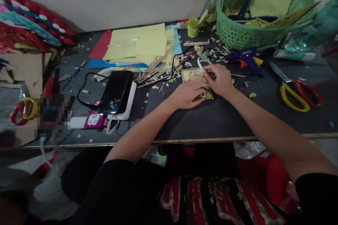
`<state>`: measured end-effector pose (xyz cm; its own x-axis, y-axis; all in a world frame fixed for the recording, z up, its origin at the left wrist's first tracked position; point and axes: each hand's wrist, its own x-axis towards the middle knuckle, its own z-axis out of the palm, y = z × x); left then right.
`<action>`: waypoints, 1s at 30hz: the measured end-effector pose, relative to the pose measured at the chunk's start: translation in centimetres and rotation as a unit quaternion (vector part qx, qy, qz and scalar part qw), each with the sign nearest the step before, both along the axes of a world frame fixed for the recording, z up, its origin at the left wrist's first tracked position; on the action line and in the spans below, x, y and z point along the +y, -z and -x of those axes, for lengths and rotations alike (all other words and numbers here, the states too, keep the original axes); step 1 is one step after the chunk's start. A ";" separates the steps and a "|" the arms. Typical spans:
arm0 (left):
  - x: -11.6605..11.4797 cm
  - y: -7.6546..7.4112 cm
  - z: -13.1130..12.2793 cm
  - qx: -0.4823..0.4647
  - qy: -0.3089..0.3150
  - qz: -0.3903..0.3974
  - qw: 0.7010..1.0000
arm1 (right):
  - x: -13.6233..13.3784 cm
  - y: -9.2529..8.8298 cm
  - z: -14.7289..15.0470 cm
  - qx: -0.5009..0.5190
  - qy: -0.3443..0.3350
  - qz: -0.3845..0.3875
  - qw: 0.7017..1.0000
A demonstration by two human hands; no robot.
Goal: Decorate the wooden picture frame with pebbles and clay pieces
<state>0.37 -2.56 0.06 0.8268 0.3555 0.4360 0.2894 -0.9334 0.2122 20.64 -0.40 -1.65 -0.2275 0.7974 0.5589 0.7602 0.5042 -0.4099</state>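
Stick-framed yellow card (194,74) midway between tabletop's (200,124) front and back edges. Left hand (189,94) open, fingers flat across card. Right hand (220,80) pinching white strip (200,65). Green basket (233,34) toward back right corner.

A green basket (239,37) stands at the tabletop's (163,124) back right, a glue gun (245,57) before it and scissors (289,81) farther right. Paper (124,45) lies left of a yellow pot (193,30); nearer, a phone (116,89) rests on a white block (130,102).
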 end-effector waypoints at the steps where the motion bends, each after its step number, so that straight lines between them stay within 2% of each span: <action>1: 0.0 0.0 0.0 -0.001 0.000 0.001 1.000 | 0.0 -0.1 0.0 0.001 0.000 0.004 1.000; 7: 0.1 0.1 0.0 -0.009 -0.004 -0.006 1.000 | -0.2 -0.2 0.1 0.001 -0.002 0.003 1.000; 15: 0.1 -0.2 -0.3 -0.003 -0.007 0.045 0.999 | -0.1 -0.2 0.1 0.003 -0.004 -0.007 1.000; 22: 0.1 -0.1 -0.2 -0.019 -0.015 0.017 1.000 | -0.1 -0.1 0.0 0.007 -0.005 0.004 1.000; 25: 0.3 0.3 -0.1 -0.070 -0.065 -0.002 0.995 | -0.1 -0.1 0.0 0.012 -0.011 0.003 1.000; 27: 0.5 0.7 0.0 -0.127 -0.135 -0.006 0.983 | -0.2 -0.3 0.1 0.009 -0.023 -0.004 1.000; 30: 0.8 1.3 0.0 -0.194 -0.246 0.030 0.949 | -0.4 -0.5 0.3 -0.001 -0.055 -0.009 0.998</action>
